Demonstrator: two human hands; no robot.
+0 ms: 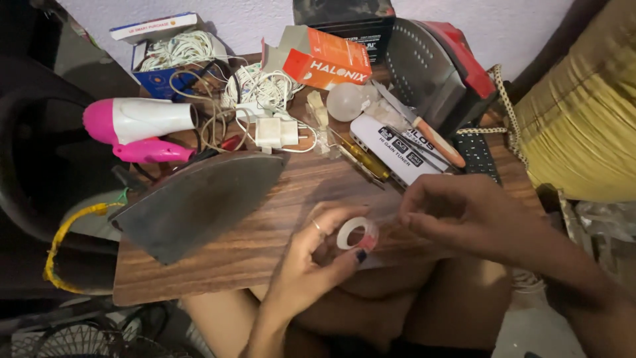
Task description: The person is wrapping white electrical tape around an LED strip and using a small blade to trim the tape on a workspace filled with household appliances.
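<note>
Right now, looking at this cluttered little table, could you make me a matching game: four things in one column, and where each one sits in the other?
Things:
1. roll of clear tape
2. hair dryer
3. light bulb
4. iron soleplate

Places:
A. far left of the table, pink and white
B. flat on the wood, left of the hands
C. held in the left hand, with the right hand at its edge
D. below the orange carton

Pairs: 1-C, 2-A, 3-D, 4-B
</note>
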